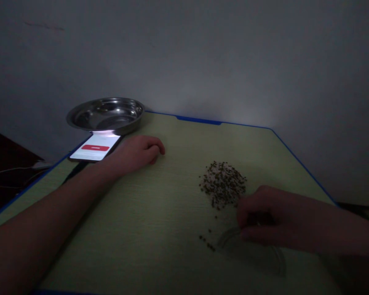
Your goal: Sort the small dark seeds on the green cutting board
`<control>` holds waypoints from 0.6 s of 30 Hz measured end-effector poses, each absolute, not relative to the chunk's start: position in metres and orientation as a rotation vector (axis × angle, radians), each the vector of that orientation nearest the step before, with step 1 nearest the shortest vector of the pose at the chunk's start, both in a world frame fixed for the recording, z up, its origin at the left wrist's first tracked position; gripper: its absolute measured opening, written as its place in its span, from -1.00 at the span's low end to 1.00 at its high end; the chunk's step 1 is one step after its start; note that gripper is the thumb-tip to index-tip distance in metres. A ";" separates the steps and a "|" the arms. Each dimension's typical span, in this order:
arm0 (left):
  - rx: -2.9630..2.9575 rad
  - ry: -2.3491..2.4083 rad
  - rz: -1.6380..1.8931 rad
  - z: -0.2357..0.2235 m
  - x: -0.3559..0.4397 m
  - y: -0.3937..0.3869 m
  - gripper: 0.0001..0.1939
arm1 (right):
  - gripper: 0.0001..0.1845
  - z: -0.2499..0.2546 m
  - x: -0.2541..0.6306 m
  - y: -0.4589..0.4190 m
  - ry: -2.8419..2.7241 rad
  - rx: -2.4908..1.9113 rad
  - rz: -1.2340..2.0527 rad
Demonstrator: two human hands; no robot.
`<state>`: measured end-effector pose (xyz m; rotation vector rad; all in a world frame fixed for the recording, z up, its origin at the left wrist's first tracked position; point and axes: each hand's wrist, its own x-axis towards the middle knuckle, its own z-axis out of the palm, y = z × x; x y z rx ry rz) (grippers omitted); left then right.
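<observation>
- Left hand [140, 151]: half open, fingers loosely bent, nothing held, beside the lit phone [95, 147].
- Right hand [275, 211]: fingers curled over clear round dish [281, 260]; dim view, cannot tell whether it grips anything.
- Pile of mixed small grains [223, 184]: on green table [160, 229], beside right fingertips.
- Steel basin [110, 116]: far left corner, behind phone.

dim room: you seem to be in a home, though you cannot tell which room.
smooth, pale green table with blue edging [172, 192]: plain household furniture in front of you.
bare, grey-looking wall [203, 61]: close behind your table, with a faint reddish mark [44, 26].
round, shiny metal basin [110, 116]: everyday houseware, at your far left, beside a flat, lit phone [95, 147].
</observation>
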<state>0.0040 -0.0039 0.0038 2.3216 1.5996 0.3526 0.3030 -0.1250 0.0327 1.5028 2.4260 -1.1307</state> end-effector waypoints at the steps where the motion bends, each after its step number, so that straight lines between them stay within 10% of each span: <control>1: 2.322 1.599 0.352 0.004 0.004 -0.004 -0.68 | -0.77 0.032 0.303 -0.125 2.420 1.493 -1.133; 18: 2.341 1.581 0.356 0.002 0.002 -0.002 -0.67 | -0.78 0.028 0.298 -0.121 2.409 1.497 -1.166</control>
